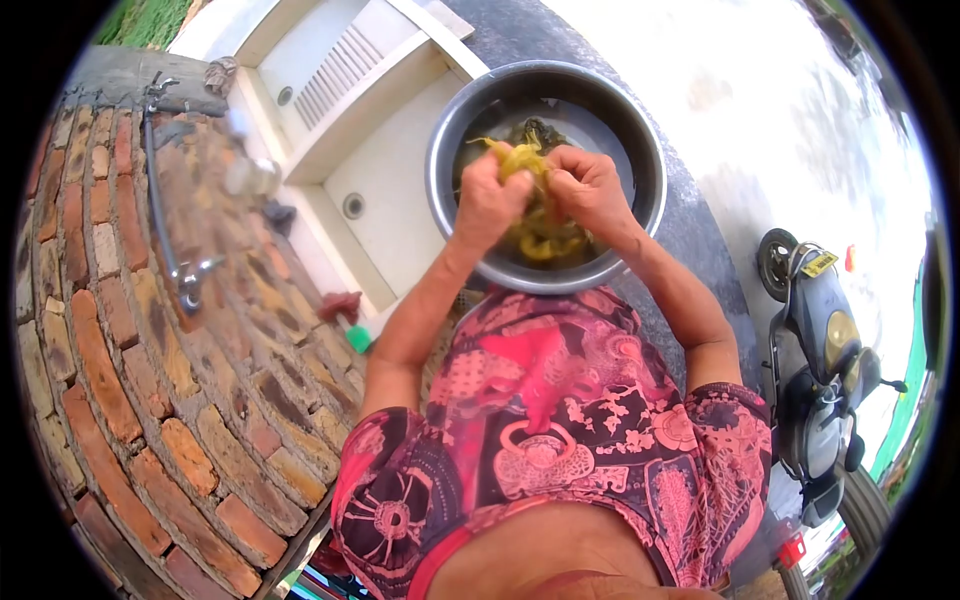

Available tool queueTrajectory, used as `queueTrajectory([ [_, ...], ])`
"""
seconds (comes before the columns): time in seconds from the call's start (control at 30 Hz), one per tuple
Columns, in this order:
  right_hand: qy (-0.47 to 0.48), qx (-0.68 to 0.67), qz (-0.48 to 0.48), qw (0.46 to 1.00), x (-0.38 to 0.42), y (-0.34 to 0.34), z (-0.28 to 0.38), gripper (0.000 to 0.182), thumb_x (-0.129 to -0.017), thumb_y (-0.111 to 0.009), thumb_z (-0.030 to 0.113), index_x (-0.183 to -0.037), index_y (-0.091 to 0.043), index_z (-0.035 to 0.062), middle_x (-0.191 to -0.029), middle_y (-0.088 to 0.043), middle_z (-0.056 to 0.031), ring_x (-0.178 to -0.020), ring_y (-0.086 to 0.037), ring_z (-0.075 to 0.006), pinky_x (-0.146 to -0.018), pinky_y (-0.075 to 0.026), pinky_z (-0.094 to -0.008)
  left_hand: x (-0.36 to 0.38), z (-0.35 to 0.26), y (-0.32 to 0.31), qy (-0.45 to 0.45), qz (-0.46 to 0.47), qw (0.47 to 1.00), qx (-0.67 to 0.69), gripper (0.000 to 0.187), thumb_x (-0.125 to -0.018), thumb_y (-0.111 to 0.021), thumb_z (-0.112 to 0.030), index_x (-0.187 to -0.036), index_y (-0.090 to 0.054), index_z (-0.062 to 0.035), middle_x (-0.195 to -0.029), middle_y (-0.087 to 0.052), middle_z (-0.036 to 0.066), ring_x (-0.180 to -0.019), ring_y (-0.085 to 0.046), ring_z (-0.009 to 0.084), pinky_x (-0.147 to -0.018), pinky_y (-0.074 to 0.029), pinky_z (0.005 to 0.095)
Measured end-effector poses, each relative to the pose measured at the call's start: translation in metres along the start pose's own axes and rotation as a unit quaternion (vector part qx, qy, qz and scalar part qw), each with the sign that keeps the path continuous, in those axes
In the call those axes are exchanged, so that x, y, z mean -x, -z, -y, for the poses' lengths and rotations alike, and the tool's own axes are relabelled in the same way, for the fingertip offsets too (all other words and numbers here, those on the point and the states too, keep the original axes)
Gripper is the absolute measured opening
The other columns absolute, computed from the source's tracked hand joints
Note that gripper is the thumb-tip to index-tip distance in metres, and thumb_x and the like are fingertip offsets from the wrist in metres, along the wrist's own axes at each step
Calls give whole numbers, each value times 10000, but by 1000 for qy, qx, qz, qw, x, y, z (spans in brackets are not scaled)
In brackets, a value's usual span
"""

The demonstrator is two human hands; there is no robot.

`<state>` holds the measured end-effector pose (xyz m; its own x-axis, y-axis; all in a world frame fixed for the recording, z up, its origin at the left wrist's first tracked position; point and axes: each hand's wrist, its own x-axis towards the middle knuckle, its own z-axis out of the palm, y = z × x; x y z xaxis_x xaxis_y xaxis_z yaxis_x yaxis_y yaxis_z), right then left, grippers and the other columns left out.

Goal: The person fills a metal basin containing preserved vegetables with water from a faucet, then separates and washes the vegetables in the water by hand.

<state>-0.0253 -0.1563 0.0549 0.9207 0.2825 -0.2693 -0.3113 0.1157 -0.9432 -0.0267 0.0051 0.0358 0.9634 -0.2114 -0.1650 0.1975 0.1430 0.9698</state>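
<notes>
A wide metal basin (437, 180) in front of my body holds water and limp, yellow-green leafy vegetables (545, 245), with a darker clump (540, 132) toward its far side. Over the basin, my left hand (490, 200) is closed around a bunch of the yellow-green leaves. Close beside it, my right hand (592, 195) pinches the same bunch with thumb and fingers. Strands stick out past the left fingers. Part of the bunch between the hands is hidden by the fingers.
Left of the basin stands a pale double sink (395, 190) with a ribbed washboard (340, 70). A tap (190, 290) and pipe run along the brick wall (190, 420). A parked scooter (825, 350) stands on the right, beyond the dark grey surface (690, 240).
</notes>
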Motion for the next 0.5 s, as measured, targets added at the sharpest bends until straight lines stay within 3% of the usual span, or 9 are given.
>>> queueTrajectory([
  [0.03,7,-55,-1,998,-1,-1,-2,181,-841,-482,64,-669,-527,29,-573,-516,18,-466,-497,-48,-421,-419,-195,1,-6,-3,21,4,997,69,89,-840,-555,-100,-898,-521,-42,-618,-437,-39,-426,-328,21,-377,-269,177],
  [0.17,-30,-181,-15,983,0,-4,-1,184,-843,-499,60,-663,-521,30,-566,-516,9,-471,-501,-52,-439,-434,-200,2,-16,-9,42,7,988,145,90,-848,-563,-108,-894,-525,-41,-620,-435,-45,-435,-322,29,-381,-275,173],
  [0.23,-5,-144,-25,989,1,-5,1,156,-845,-519,57,-697,-546,15,-576,-533,3,-486,-517,-54,-459,-447,-200,3,-20,-9,57,-31,992,109,110,-803,-584,-117,-857,-564,-23,-652,-551,11,-491,-486,63,-428,-391,225],
  [0.27,-4,-144,-24,989,1,-5,2,156,-845,-519,57,-697,-546,15,-576,-533,3,-486,-517,-54,-459,-447,-200,2,-17,-7,56,-31,992,109,110,-803,-584,-117,-857,-564,-23,-652,-551,11,-491,-486,63,-428,-391,225],
  [0.33,57,38,-48,996,3,-5,5,113,-841,-531,50,-749,-575,0,-616,-559,1,-510,-541,-61,-480,-459,-201,3,-8,-2,-121,-27,976,-177,194,-831,-629,-119,-960,-546,-2,-735,-567,9,-608,-503,46,-534,-427,190],
  [0.4,65,73,-63,993,5,-7,4,69,-822,-551,46,-794,-591,-2,-642,-583,-30,-543,-571,-86,-498,-462,-223,3,-8,0,-103,-34,973,-204,159,-824,-629,-109,-919,-559,-1,-727,-571,6,-622,-507,47,-551,-430,196],
  [0.47,175,210,-102,956,3,-8,0,48,-777,-581,46,-794,-589,2,-643,-580,-68,-551,-571,-111,-509,-453,-252,1,-12,1,-71,-49,962,-260,100,-812,-627,-87,-838,-587,0,-710,-580,0,-650,-516,49,-585,-437,208],
  [0.5,175,209,-101,957,2,-8,0,48,-777,-581,46,-794,-589,2,-643,-580,-68,-551,-571,-111,-509,-453,-252,2,-8,-2,-99,-65,962,-247,73,-791,-611,-62,-798,-582,4,-662,-566,3,-614,-501,53,-558,-430,223],
])
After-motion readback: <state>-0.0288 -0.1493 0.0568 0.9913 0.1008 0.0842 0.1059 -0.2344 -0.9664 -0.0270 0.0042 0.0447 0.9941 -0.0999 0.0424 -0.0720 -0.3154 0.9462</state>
